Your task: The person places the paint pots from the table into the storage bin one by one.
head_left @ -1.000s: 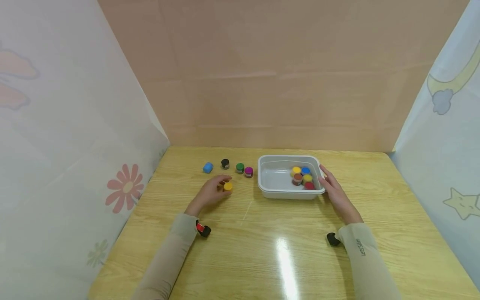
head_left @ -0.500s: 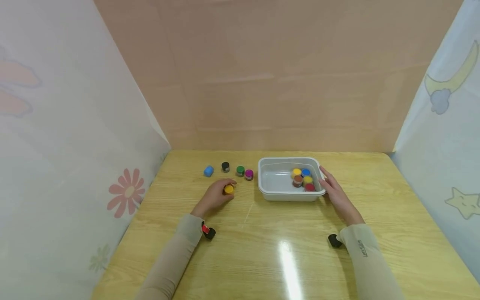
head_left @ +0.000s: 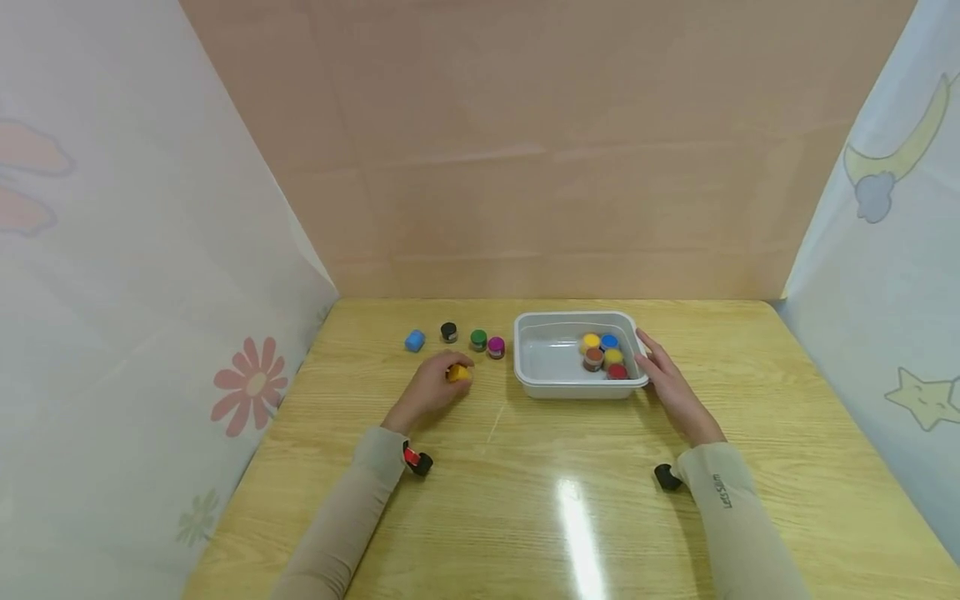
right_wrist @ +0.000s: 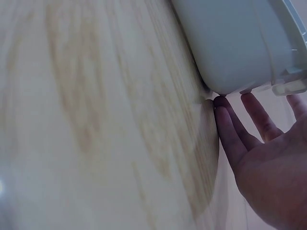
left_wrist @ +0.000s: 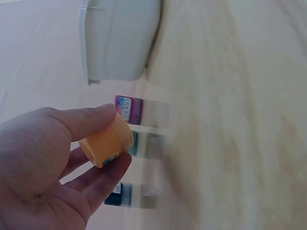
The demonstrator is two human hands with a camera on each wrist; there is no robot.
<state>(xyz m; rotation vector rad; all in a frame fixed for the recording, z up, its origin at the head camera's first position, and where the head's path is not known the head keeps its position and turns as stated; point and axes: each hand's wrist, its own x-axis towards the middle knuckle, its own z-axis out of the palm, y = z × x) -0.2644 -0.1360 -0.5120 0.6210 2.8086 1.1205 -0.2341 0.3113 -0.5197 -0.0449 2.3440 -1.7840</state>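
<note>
My left hand point(head_left: 429, 389) pinches a small yellow paint jar point(left_wrist: 106, 143) between thumb and fingers. The jar is tilted onto its side and seems lifted off the tabletop. On the right, a white plastic bin point(head_left: 556, 390) has my right hand point(head_left: 677, 402) at its end wall. In the right wrist view, fairly straight fingertips touch that wall point(right_wrist: 235, 52). Inside the bin, toward its right end, stand several jars: a brown one point(head_left: 593, 359), a blue one point(head_left: 609, 342), a red one point(head_left: 617, 372) and yellow ones.
Left of the bin stand a purple jar point(head_left: 496, 347), a green jar point(head_left: 478, 339) and a black jar point(head_left: 448, 332). A blue jar point(head_left: 414, 340) lies on its side farther left. Behind the wooden table point(head_left: 510, 500) rises a brown paper wall point(head_left: 555, 167).
My left fingers have closed on the yellow jar, which stood upright before and is now tilted. The right hand and the bin have stayed in place.
</note>
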